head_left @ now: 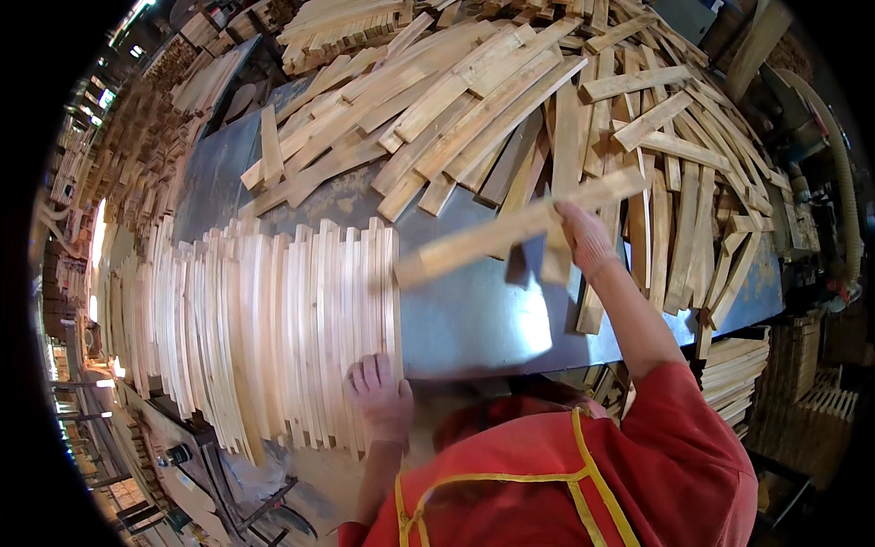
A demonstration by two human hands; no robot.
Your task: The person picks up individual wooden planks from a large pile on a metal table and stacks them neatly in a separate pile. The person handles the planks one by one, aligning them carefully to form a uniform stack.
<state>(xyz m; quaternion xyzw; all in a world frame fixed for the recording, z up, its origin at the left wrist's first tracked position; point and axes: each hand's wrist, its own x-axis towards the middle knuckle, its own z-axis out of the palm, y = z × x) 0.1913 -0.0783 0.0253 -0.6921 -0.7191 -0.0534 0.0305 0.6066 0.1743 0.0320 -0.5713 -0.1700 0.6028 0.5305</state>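
Right grip [583,239] closed around a wooden slat [519,228], left hand [378,397] flat against the slat row [273,319].

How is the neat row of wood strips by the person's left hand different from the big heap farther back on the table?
The row of strips stands side by side in parallel, edges lined up; the heap lies crisscrossed at all angles. The left hand rests on the row's near end, while the right hand holds a single strip above the metal table, near the heap. Both are pale, unfinished wood.

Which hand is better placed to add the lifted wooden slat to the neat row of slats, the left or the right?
The right hand, probably: it already grips the wooden slat above the table, beside the neat row. The left hand rests flat on that row's near edge, holding nothing.
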